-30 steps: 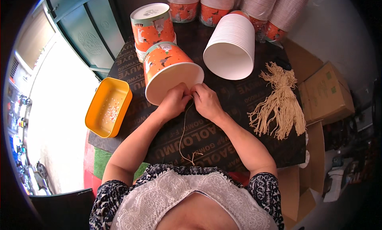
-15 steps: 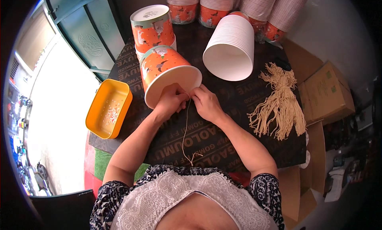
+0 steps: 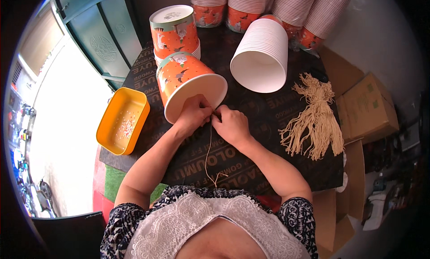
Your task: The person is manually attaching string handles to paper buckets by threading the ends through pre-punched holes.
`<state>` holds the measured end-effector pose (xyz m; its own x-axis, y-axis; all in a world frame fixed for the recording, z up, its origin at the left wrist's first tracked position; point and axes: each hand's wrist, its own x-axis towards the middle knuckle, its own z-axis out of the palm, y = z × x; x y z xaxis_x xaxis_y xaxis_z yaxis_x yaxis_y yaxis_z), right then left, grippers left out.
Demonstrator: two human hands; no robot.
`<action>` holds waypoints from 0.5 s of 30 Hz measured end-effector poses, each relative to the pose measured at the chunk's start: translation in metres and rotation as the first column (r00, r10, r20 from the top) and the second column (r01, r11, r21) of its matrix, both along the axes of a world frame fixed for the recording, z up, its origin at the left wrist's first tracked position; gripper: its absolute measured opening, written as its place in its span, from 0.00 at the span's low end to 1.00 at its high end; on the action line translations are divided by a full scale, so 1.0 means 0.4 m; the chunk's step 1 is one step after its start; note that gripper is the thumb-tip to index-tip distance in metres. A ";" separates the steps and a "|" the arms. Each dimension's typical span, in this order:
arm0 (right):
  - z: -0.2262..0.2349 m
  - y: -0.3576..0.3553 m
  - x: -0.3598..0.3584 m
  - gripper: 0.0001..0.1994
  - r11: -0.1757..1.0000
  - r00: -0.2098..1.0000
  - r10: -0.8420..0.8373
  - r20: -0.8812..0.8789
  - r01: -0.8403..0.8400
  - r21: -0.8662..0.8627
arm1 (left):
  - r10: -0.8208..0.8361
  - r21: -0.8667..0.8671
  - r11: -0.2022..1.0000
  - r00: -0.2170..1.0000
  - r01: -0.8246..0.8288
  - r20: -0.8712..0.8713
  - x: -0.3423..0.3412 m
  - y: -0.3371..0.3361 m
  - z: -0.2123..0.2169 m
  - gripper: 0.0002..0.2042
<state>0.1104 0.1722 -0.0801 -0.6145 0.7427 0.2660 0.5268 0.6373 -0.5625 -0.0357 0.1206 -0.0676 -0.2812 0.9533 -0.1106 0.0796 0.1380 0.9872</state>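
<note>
An orange paper bucket [image 3: 186,77] with bat pictures lies tilted on its side, its white mouth facing me. My left hand [image 3: 197,112] reaches inside the lower rim, its fingers pinched at the bucket's edge. Close beside it, my right hand [image 3: 231,124] pinches at the same spot by the rim, fingertips nearly touching the left ones. A thin beige cord [image 3: 208,153] hangs from between the hands and trails down to the table's front edge, where it ends in a knot with loose ends. The fingertips partly hide the cord's upper end.
A yellow tub [image 3: 107,124] with small pale bits stands at left. Behind the bucket are upturned orange buckets [image 3: 174,35]. A nested white stack [image 3: 260,57] lies right of it. Beige cord bundle [image 3: 313,120] sits at right, near a cardboard box [image 3: 369,109]. Wrapped bucket stacks [image 3: 208,15] line the back.
My right hand has shifted slightly downward and its fingers have curled in more. The left hand stays at the rim, and the bucket has barely moved.
</note>
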 end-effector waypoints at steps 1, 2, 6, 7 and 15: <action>-0.004 0.001 -0.002 0.09 1.000 1.000 -0.001 0.000 0.001 0.001 | -0.003 0.024 1.000 1.000 0.003 0.013 0.000 0.002 -0.004 0.03; -0.009 0.003 -0.005 0.09 1.000 1.000 0.010 0.024 -0.010 0.006 | -0.004 0.025 1.000 1.000 0.003 0.012 0.000 0.003 -0.005 0.03; -0.020 0.015 -0.004 0.07 0.999 0.998 0.036 -0.045 -0.036 0.004 | -0.006 0.022 1.000 1.000 0.006 0.003 -0.002 0.003 -0.010 0.03; -0.018 0.018 -0.002 0.07 0.999 0.998 0.036 -0.045 -0.036 0.004 | -0.010 0.023 1.000 1.000 0.010 -0.001 -0.003 0.003 -0.011 0.03; 0.032 0.046 0.022 0.06 0.708 0.884 -0.122 -0.451 -0.241 -0.664 | -0.018 -0.029 0.999 1.000 0.018 0.001 -0.003 -0.003 0.008 0.04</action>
<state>0.1190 0.1904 -0.0671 -0.6161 0.7856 -0.0575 0.0869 -0.0048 -0.9962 -0.0367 0.1196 -0.0645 -0.2635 0.9547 -0.1380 0.0818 0.1646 0.9830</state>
